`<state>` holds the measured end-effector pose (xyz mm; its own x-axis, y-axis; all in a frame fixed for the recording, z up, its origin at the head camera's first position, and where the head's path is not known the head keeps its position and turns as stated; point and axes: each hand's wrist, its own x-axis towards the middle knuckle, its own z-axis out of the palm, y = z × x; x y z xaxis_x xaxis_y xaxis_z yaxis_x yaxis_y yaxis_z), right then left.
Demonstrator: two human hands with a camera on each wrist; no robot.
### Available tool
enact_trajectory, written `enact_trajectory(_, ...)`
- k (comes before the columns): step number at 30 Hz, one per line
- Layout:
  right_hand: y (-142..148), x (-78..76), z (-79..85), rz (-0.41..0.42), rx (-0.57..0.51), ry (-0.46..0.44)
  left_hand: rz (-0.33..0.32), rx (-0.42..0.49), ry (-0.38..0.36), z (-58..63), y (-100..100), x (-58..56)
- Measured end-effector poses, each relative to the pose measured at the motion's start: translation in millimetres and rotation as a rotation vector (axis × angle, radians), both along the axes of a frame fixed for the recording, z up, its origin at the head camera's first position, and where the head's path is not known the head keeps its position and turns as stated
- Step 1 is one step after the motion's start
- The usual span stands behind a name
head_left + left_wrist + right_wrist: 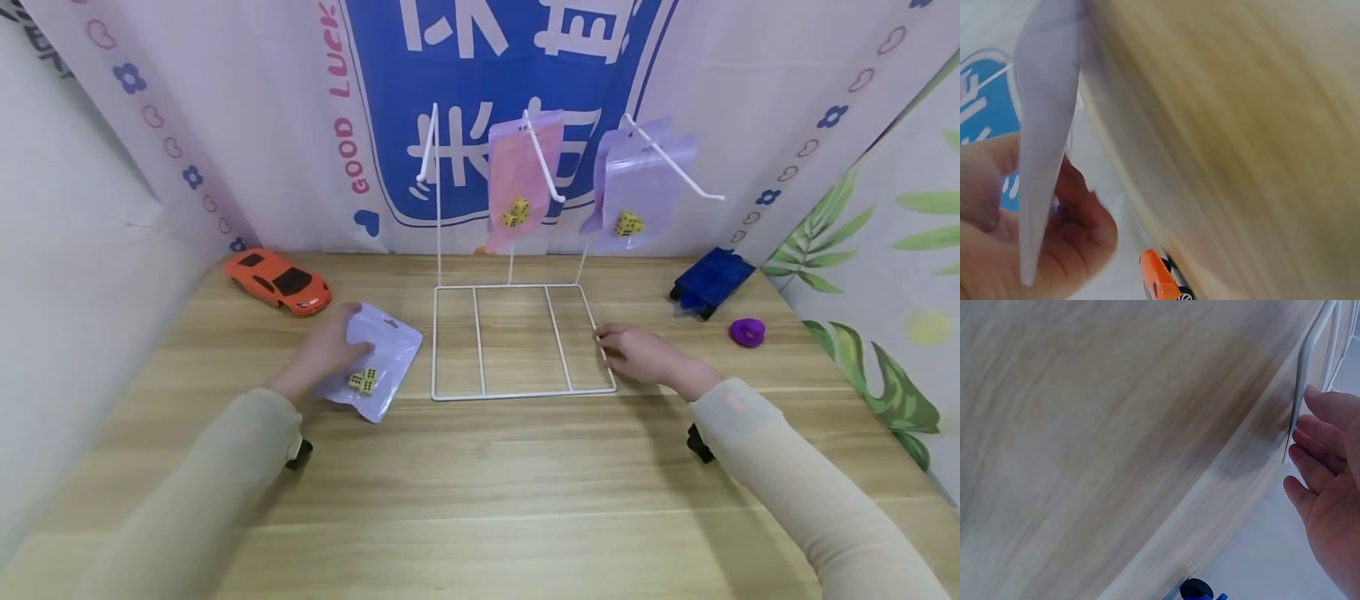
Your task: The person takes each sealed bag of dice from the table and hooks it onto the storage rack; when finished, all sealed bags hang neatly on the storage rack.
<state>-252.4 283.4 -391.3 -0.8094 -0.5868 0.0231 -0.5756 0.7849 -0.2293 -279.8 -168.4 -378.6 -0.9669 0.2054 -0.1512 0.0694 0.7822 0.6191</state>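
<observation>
My left hand (326, 346) pinches a lavender zip pouch (390, 337) by its upper left side, thumb on the front. Yellow dice (364, 381) show on the lower part of that pouch. Edge-on in the left wrist view, the pouch (1047, 125) passes between thumb and curled fingers. To the right stands a white wire rack (525, 393) with three upper arms. My right hand (637, 354) touches the right side of its base with fairly straight fingers. A pink pouch (517, 167) hangs on the middle arm, and lavender pouches (645, 183) hang on the right one.
An orange toy car (279, 282) sits at the back left of the wooden table (465, 500). At the back right are a dark blue toy vehicle (712, 279) and a small purple hat-shaped piece (747, 332). A printed curtain (285, 125) hangs behind the rack.
</observation>
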Motion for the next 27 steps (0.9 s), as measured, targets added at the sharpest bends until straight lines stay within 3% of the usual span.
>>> enact_trajectory(4, -0.9, -0.3, 0.8, 0.000, -0.003, -0.001, 0.027, 0.136, 0.031, 12.7, 1.3, 5.1)
enact_trajectory(7, -1.3, 0.3, 1.1, 0.001, 0.002, -0.007, 0.015, 0.244, 0.096, 29.2, 8.1, 14.5)
enact_trajectory(13, -1.1, 1.3, 1.5, 0.006, 0.004, 0.006, -0.055, 0.563, 0.297, 80.1, 34.3, 45.5)
enact_trajectory(16, 0.2, 1.8, 2.1, 0.008, -0.004, 0.019, -0.075, 0.733, 0.352, 106.8, 51.4, 60.0)
enact_trajectory(19, 0.9, 1.8, 1.3, 0.015, -0.015, 0.029, -0.065, 0.882, 0.371, 126.9, 66.7, 70.6)
enact_trajectory(21, 1.2, 1.5, -0.3, 0.021, -0.026, 0.034, -0.043, 0.930, 0.370, 136.1, 73.9, 74.4)
enact_trajectory(27, 1.6, 0.9, -3.6, 0.023, -0.038, 0.039, 0.027, 0.989, 0.313, 143.6, 83.1, 72.1)
